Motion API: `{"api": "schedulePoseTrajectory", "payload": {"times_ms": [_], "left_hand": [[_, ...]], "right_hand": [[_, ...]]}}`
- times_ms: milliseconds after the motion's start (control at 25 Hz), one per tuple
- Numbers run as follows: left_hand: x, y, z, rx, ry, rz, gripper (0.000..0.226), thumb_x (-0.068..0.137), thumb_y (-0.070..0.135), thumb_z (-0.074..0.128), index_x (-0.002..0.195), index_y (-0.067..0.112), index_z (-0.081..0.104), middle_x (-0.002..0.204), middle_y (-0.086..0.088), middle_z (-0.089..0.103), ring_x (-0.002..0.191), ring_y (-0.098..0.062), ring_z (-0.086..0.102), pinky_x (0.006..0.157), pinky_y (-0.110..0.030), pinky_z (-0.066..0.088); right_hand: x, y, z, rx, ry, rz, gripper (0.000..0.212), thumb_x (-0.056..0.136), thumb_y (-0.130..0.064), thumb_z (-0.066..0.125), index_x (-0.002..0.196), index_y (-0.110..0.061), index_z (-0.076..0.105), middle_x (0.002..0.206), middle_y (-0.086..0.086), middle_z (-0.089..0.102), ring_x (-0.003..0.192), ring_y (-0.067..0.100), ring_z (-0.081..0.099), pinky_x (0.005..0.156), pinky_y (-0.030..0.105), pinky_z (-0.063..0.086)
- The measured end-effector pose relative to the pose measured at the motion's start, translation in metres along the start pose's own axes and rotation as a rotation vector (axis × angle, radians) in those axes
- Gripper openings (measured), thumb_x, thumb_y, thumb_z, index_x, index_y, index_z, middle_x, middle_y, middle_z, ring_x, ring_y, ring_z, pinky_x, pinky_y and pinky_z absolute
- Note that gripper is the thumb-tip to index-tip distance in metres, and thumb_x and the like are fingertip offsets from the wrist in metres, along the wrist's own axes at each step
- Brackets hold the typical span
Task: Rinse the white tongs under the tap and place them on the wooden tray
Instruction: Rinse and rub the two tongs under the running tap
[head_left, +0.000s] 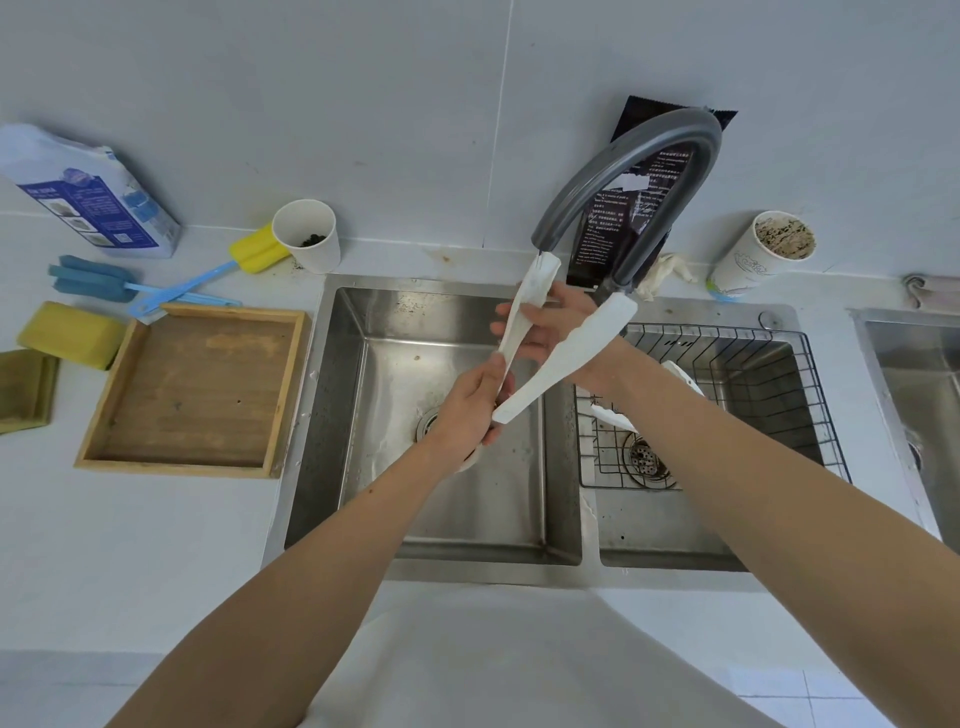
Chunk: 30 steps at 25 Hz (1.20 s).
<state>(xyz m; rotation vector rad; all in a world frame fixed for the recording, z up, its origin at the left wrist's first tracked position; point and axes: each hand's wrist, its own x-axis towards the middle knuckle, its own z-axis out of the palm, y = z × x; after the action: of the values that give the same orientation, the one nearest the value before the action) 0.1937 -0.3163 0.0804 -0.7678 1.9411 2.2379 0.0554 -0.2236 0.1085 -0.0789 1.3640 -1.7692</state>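
The white tongs (563, 353) are held over the left sink basin (395, 343), spread in a V with their hinge end low. My left hand (475, 405) grips that hinge end. One arm of the tongs reaches up to the spout of the grey arched tap (631, 156), and my right hand (550, 325) lies with fingers spread between the two arms, touching that one. The wooden tray (130, 364) sits on the counter left of the sink.
A wire rack (810, 395) with a white utensil lies in the right basin. Blue and yellow brushes (171, 288), a paper cup (309, 236), yellow sponges (70, 335) and a box stand behind the tray. Another cup (763, 252) is right of the tap.
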Motion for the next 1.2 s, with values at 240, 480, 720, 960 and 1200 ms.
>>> {"api": "schedulePoseTrajectory", "payload": {"times_ms": [240, 480, 720, 960, 1200], "left_hand": [[0.004, -0.007, -0.006, 0.014, 0.038, -0.052, 0.05, 0.104, 0.047, 0.027, 0.078, 0.011, 0.048, 0.058, 0.001, 0.04, 0.039, -0.007, 0.036, 0.038, -0.02, 0.032], [0.007, -0.011, -0.013, 0.078, 0.046, -0.021, 0.042, 0.104, 0.044, 0.031, 0.081, 0.015, 0.05, 0.061, 0.003, 0.043, 0.047, -0.006, 0.038, 0.044, -0.022, 0.033], [0.011, -0.012, -0.014, 0.218, 0.088, 0.085, 0.035, 0.103, 0.041, 0.038, 0.077, 0.018, 0.042, 0.064, 0.002, 0.043, 0.058, -0.013, 0.042, 0.051, -0.022, 0.039], [0.007, 0.0, -0.001, 0.296, 0.114, 0.136, 0.02, 0.102, 0.037, 0.044, 0.096, 0.017, 0.046, 0.069, 0.009, 0.046, 0.057, -0.005, 0.045, 0.05, -0.011, 0.038], [0.006, 0.007, 0.004, 0.192, 0.09, 0.202, 0.011, 0.104, 0.028, 0.042, 0.109, 0.021, 0.048, 0.063, 0.006, 0.051, 0.052, -0.001, 0.047, 0.053, -0.011, 0.038]], "right_hand": [[0.006, -0.022, -0.011, -0.001, 0.073, 0.2, 0.05, 0.097, -0.032, 0.06, 0.138, -0.007, 0.047, 0.131, 0.025, 0.06, 0.111, 0.039, 0.066, 0.088, 0.046, 0.058], [-0.002, -0.048, -0.023, -0.259, -0.031, 0.261, 0.042, 0.099, -0.024, 0.057, 0.136, -0.005, 0.053, 0.13, 0.017, 0.064, 0.116, 0.032, 0.065, 0.095, 0.042, 0.056], [-0.003, -0.047, -0.016, -0.394, 0.01, 0.183, 0.027, 0.097, -0.02, 0.061, 0.12, -0.006, 0.059, 0.115, 0.014, 0.07, 0.105, 0.03, 0.07, 0.093, 0.041, 0.057], [0.002, -0.002, 0.016, -0.141, 0.205, 0.029, 0.023, 0.095, -0.005, 0.061, 0.117, 0.0, 0.055, 0.102, 0.015, 0.064, 0.088, 0.027, 0.068, 0.081, 0.041, 0.061], [0.007, 0.011, 0.039, -0.233, 0.272, -0.138, 0.013, 0.095, -0.004, 0.061, 0.105, -0.002, 0.053, 0.081, 0.011, 0.063, 0.065, 0.021, 0.065, 0.065, 0.038, 0.059]]}}
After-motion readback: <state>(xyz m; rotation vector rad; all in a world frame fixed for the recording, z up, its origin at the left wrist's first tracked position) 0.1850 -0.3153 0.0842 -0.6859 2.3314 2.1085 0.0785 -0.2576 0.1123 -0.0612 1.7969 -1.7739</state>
